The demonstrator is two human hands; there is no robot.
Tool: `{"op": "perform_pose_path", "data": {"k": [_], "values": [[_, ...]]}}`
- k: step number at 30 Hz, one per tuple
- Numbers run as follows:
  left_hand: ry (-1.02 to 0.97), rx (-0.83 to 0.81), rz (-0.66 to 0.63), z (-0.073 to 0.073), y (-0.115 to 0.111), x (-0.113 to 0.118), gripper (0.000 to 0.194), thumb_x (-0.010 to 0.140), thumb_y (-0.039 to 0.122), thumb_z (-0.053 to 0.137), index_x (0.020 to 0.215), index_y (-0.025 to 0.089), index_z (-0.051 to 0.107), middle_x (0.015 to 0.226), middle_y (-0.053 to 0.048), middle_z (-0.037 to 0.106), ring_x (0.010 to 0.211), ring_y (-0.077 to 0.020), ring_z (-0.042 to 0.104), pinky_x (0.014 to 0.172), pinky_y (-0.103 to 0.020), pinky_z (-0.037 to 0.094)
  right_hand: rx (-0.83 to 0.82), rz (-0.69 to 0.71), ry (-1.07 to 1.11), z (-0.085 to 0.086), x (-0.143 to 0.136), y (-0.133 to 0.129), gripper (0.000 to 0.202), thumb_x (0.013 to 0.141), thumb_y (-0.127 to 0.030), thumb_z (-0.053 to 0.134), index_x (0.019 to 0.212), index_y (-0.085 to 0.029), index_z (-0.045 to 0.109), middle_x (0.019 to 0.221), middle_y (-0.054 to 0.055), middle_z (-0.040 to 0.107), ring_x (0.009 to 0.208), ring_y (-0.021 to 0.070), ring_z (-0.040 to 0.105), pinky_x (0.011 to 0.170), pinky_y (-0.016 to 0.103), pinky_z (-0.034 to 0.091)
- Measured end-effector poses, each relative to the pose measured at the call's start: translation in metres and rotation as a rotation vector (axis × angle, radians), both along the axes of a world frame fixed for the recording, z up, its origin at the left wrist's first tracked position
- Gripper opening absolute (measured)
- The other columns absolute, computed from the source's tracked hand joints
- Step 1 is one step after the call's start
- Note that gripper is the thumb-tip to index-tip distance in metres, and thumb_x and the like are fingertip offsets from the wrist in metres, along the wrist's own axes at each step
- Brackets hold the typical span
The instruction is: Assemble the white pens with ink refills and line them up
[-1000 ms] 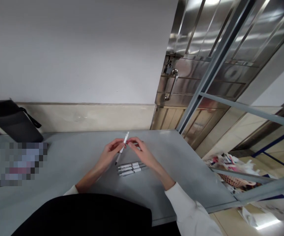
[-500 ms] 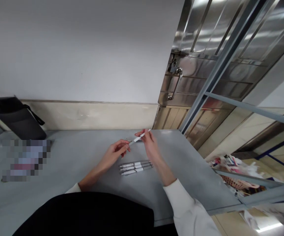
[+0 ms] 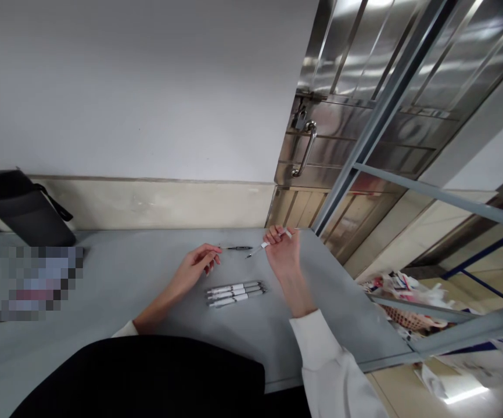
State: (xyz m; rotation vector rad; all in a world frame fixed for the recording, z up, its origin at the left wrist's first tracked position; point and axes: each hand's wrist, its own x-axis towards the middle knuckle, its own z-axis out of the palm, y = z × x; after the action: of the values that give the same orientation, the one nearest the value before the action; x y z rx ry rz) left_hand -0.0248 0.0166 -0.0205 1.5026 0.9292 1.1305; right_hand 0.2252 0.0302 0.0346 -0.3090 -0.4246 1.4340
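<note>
My right hand (image 3: 285,252) is closed around a white pen (image 3: 264,246), whose dark tip points down to the left. To the left, my left hand (image 3: 197,265) is above the grey table with its fingers curled; whether it holds anything small is hard to make out. A thin dark pen-like piece (image 3: 238,248) lies on the table between the hands, its left end near my left fingertips. Several white pens (image 3: 235,294) lie side by side on the table, nearer to me and below both hands.
At the back left of the grey table (image 3: 138,261) stands a dark grey case (image 3: 29,212) with a strap, beside a blurred-out flat item (image 3: 42,284). A wall runs behind. On the right are a metal frame (image 3: 342,186) and a basket of items (image 3: 408,316).
My hands have moved apart. The white pen has left my left hand and is now in my right hand alone, turned so its tip points down. The view has shifted slightly.
</note>
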Motion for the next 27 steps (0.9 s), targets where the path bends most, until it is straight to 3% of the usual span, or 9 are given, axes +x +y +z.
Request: {"op": "perform_pose_path", "data": {"k": [14, 27], "values": [[0.149, 0.04, 0.074, -0.007, 0.0024, -0.0064, 0.03, 0.096, 0.043, 0.059, 0.107, 0.019, 0.072, 0.084, -0.003, 0.07, 0.071, -0.0172, 0.057, 0.06, -0.027, 0.042, 0.089, 0.031, 0.03, -0.0003, -0.0029, -0.0042, 0.031, 0.104, -0.034, 0.042, 0.076, -0.023, 0.048, 0.068, -0.005, 0.027, 0.057, 0.0144, 0.033, 0.054, 0.022, 0.041], [0.212, 0.062, 0.068, -0.0077, 0.0012, -0.0065, 0.03, 0.099, 0.043, 0.054, 0.109, 0.02, 0.071, 0.085, -0.004, 0.07, 0.073, -0.0182, 0.058, 0.061, -0.027, 0.042, 0.114, 0.032, 0.005, -0.0004, -0.0038, -0.0048, 0.023, 0.1, -0.03, 0.047, 0.079, -0.022, 0.053, 0.068, -0.005, 0.026, 0.058, 0.0142, 0.032, 0.055, 0.022, 0.041]]}}
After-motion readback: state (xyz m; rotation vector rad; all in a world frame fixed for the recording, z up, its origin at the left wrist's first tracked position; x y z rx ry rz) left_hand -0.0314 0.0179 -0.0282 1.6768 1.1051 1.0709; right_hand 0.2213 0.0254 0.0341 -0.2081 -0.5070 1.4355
